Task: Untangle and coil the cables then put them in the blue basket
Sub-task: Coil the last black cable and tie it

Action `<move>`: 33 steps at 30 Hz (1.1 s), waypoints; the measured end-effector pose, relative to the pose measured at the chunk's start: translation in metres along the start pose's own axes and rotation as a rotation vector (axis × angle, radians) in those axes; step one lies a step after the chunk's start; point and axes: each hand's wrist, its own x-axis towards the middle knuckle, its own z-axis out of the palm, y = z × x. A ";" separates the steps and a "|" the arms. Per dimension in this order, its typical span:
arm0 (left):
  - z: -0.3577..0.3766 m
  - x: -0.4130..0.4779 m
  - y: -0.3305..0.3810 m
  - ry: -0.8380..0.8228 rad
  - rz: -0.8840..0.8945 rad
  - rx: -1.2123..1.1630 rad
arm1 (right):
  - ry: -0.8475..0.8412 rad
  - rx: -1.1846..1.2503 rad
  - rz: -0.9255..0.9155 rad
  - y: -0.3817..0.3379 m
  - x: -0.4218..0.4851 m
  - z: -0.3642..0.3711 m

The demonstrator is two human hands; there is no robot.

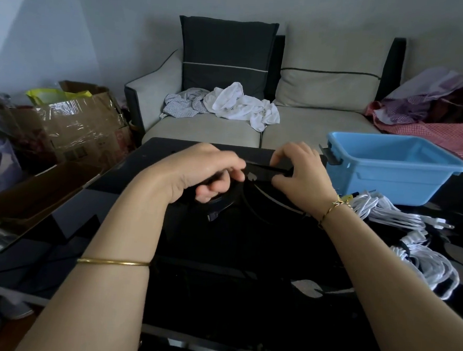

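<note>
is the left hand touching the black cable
Touching. The head view shows the left hand with fingers curled round the coiled black cable.

grey sofa point(255, 127) against pale wall point(99, 15)

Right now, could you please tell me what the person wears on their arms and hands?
Both arms are bare, no sleeves in view. A thin gold bangle circles the left forearm; a twisted gold bracelet with a knot sits on the right wrist. Left hand and right hand are ungloved.
</note>
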 end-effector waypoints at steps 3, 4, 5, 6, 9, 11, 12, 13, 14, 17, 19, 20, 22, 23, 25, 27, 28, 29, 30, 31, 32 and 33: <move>-0.004 0.000 0.004 0.049 0.018 -0.243 | -0.055 0.238 0.170 0.005 -0.001 0.008; -0.006 0.000 0.007 0.068 0.034 -0.331 | -0.087 0.334 0.254 0.008 -0.002 0.011; -0.009 0.000 0.009 0.097 0.056 -0.422 | -0.136 0.404 0.323 0.012 -0.005 0.014; -0.014 0.000 0.012 0.138 0.082 -0.516 | -0.211 0.434 0.369 0.018 -0.009 0.016; -0.024 -0.001 0.016 0.261 0.135 -0.631 | -0.391 0.393 0.388 0.026 -0.016 0.021; -0.022 0.002 0.016 0.280 0.119 -0.548 | -0.307 0.398 0.342 0.019 -0.009 0.017; -0.018 0.003 0.016 0.269 0.101 -0.505 | -0.228 0.409 0.312 0.013 -0.005 0.015; -0.014 0.004 0.015 0.253 0.081 -0.468 | -0.162 0.469 0.287 0.007 -0.002 0.011; -0.011 0.005 0.015 0.233 0.066 -0.434 | -0.132 0.574 0.280 0.002 -0.001 0.008; -0.005 0.004 0.016 0.197 0.052 -0.403 | -0.172 0.721 0.281 -0.009 -0.004 0.010; -0.004 0.003 0.016 0.176 0.050 -0.408 | -0.151 0.555 0.237 -0.010 -0.005 0.016; -0.005 0.003 0.015 0.153 0.046 -0.400 | -0.104 0.525 0.226 -0.010 -0.005 0.018; -0.005 0.001 0.014 0.070 0.025 -0.409 | 0.013 0.587 0.269 -0.011 -0.002 0.018; -0.005 0.000 0.013 0.012 0.020 -0.444 | 0.065 0.650 0.298 -0.010 -0.001 0.016; -0.006 -0.001 0.014 -0.118 0.038 -0.576 | 0.112 0.711 0.329 -0.009 -0.002 0.013; -0.008 0.000 0.014 -0.240 0.084 -0.778 | 0.020 0.758 0.364 -0.008 -0.006 0.016; -0.009 0.002 0.013 -0.311 0.106 -0.902 | -0.070 0.793 0.377 -0.009 -0.009 0.020; -0.011 0.005 0.011 -0.386 0.126 -1.032 | -0.166 0.815 0.378 -0.010 -0.011 0.023; -0.013 0.008 0.008 -0.434 0.144 -1.150 | -0.256 0.825 0.370 -0.013 -0.013 0.026; -0.013 0.011 0.004 -0.433 0.161 -1.242 | -0.335 0.821 0.356 -0.015 -0.014 0.027; -0.013 0.013 0.001 -0.382 0.172 -1.301 | -0.405 0.804 0.332 -0.019 -0.015 0.028; -0.011 0.015 0.000 -0.282 0.177 -1.332 | -0.477 0.772 0.309 -0.022 -0.016 0.028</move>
